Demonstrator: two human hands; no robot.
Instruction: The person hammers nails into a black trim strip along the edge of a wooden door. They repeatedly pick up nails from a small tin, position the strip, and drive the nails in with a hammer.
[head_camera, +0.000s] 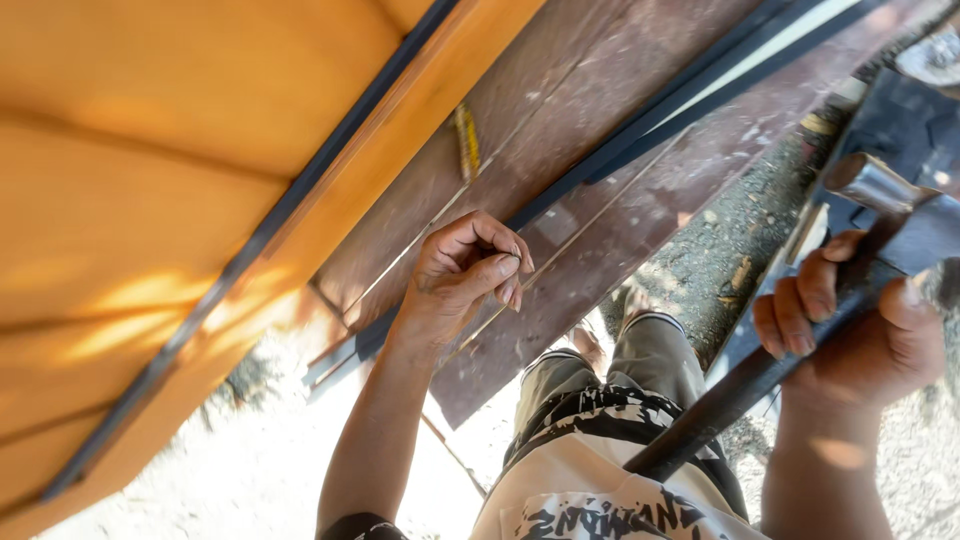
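At frame centre, the small thin metal nail (512, 256) sits pinched in the left hand (462, 275) fingers against the dark reddish-brown wooden plank (610, 235). Long axis hard to read; tip seems toward 3 o'clock. Right hand (860, 330), at 4 o'clock, is clenched on the dark-handled steel hammer (800, 345). Judgement: hold nail square, tap lightly first.

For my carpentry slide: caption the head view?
Left hand pinches a small nail at brown wooden planks; right hand grips a dark-handled metal hammer.
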